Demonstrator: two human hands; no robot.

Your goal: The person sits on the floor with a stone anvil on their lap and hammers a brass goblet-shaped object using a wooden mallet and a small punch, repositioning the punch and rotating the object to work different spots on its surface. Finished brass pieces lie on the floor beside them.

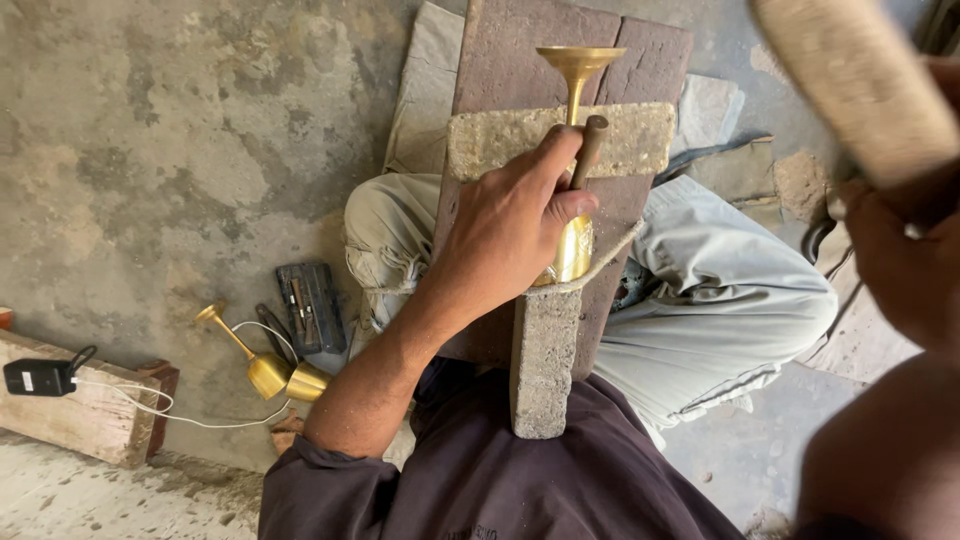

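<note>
The right hand [905,260] is blurred and cut by the right edge, and the pale wooden mallet head [855,80] above it is a smear running off the top, so its grip cannot be told. The left hand [510,225] covers the middle of the brass goblet [575,150] and the lower end of the dark punch [588,150]. The tools inside the small black case [310,305] on the floor are too small to tell
</note>
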